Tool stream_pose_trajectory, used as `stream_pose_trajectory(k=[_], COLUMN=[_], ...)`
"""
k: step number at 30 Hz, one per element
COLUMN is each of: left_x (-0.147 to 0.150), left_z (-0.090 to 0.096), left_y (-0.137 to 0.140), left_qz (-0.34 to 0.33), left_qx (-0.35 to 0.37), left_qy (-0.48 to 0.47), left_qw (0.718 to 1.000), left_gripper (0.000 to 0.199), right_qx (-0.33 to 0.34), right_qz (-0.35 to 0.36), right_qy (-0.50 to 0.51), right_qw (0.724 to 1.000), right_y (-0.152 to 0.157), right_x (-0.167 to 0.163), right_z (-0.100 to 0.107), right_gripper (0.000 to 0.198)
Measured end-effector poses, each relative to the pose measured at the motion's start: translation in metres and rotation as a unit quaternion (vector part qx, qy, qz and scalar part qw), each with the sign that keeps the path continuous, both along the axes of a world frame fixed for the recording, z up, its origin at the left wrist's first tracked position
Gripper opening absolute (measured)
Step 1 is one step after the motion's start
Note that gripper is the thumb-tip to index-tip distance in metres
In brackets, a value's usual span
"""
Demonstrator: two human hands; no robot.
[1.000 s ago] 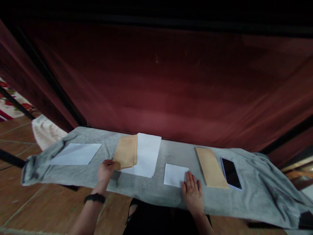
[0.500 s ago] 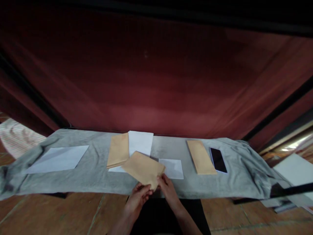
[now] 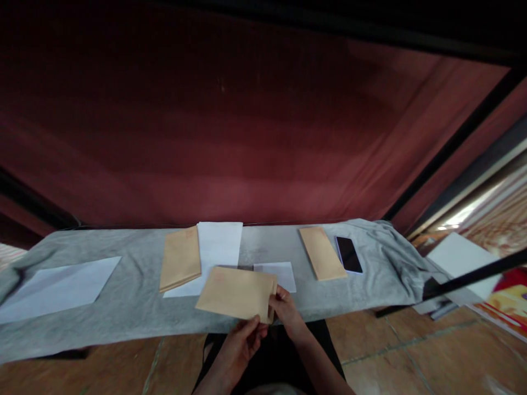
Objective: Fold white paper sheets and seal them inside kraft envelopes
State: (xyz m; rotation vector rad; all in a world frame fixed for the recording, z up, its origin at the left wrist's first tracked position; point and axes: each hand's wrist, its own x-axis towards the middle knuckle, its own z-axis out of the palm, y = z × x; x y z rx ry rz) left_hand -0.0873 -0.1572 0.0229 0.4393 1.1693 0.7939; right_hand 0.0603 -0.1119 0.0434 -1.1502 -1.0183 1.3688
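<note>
Between my two hands, over the table's front edge, is a tan paper envelope (image 3: pixel 236 292), its flap end turned to the right. My left hand (image 3: pixel 246 340) pinches its lower edge, thumb on top. At the flap end, the fingers of my right hand (image 3: pixel 285 308) are closed on the paper. Behind the envelope lies a small folded white paper (image 3: pixel 282 271), partly covered. White sheets (image 3: pixel 220 241) and a stack of tan envelopes (image 3: pixel 181 258) lie to the left of it.
A grey cloth (image 3: pixel 135 296) covers the narrow table. Another tan envelope (image 3: pixel 323 253) lies at the right beside a phone (image 3: pixel 349 255). A large white sheet (image 3: pixel 61 285) is at the far left. Dark red fabric (image 3: pixel 247 137) hangs behind, with a black bar (image 3: pixel 473 277) at the right.
The held envelope has turned from a slant to nearly level, its flap end at the right. My right hand stays at that end. The view has shifted to the right.
</note>
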Motion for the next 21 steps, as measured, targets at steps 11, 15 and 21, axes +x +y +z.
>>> stream_pose_trajectory(k=[11,15,21], left_x=[-0.012,-0.019,-0.019], left_z=[0.035,0.036,0.030], left_y=[0.032,0.045,0.046], left_qz=[-0.174,-0.212,-0.234], left_qx=[0.556,0.584,0.599], left_qy=[0.600,0.658,0.628], left_qw=[0.549,0.426,0.439], left_gripper=[0.085,0.091,0.092], right_qx=[0.078,0.090,0.063], right_qz=[-0.006,0.038,0.022], right_qy=[-0.097,-0.097,-0.163], right_qw=[0.992,0.990,0.984], right_y=[-0.003,-0.008,-0.013], right_x=[0.032,0.040,0.054], right_z=[-0.006,0.006,-0.003], right_gripper=[0.030,0.028,0.027])
